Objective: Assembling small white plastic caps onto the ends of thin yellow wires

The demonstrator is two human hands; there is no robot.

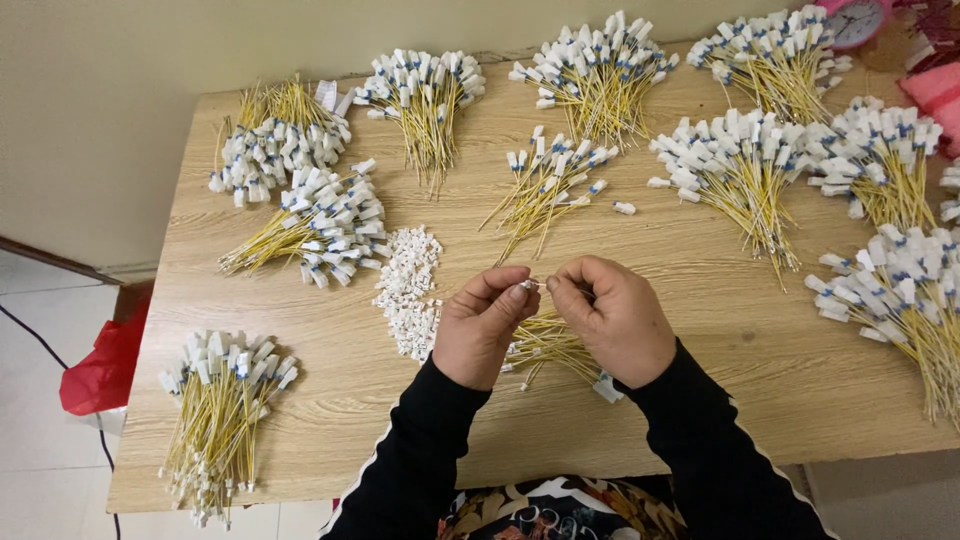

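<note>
The pale wooden table (700, 330) shows a matt, grained laminate-like surface. The bundles of thin yellow cables (210, 420) look like smooth plastic sheathing, tipped with white hard-plastic connectors, slightly glossy. The heap of loose small white plastic caps (408, 290) looks matt. The black sleeves (420, 450) are soft matt cloth. A crumpled red bag (100, 370) looks like thin shiny plastic.
</note>
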